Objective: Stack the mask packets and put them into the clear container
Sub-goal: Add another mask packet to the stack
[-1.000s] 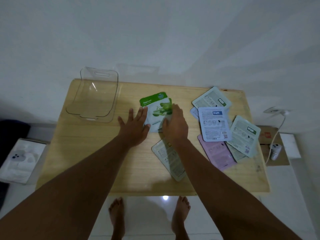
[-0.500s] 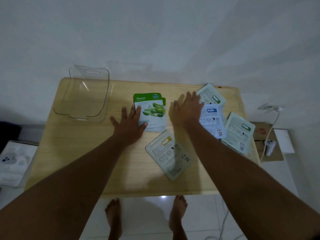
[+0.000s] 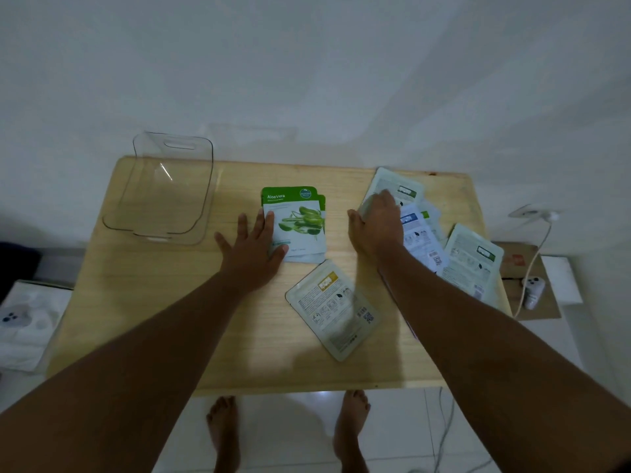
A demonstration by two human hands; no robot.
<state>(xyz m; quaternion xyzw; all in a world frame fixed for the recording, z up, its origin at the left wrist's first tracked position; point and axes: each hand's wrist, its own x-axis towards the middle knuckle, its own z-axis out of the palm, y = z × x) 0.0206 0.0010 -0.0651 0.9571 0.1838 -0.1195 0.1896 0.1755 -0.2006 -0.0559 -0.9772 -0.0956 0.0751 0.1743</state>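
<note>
A small stack of green aloe vera mask packets (image 3: 300, 223) lies mid-table. My left hand (image 3: 254, 252) rests flat on its left edge, fingers spread. My right hand (image 3: 377, 225) curls its fingers around the near edge of a pale green packet (image 3: 399, 186) at the back right. Beside it lie a blue-white packet (image 3: 418, 233), another pale green packet (image 3: 473, 261) and, nearer me, a face-down packet (image 3: 336, 307). The clear container (image 3: 164, 192) stands empty at the table's back left corner.
The wooden table (image 3: 153, 319) backs onto a white wall. A white box (image 3: 24, 319) sits on the floor at left. A cardboard piece (image 3: 527, 268) with a small white device and a cable lies at right. My bare feet show below the table's front edge.
My right hand left the aloe stack and moved right and back onto the far pale green packet, closing on its edge. My left hand stayed on the stack.
</note>
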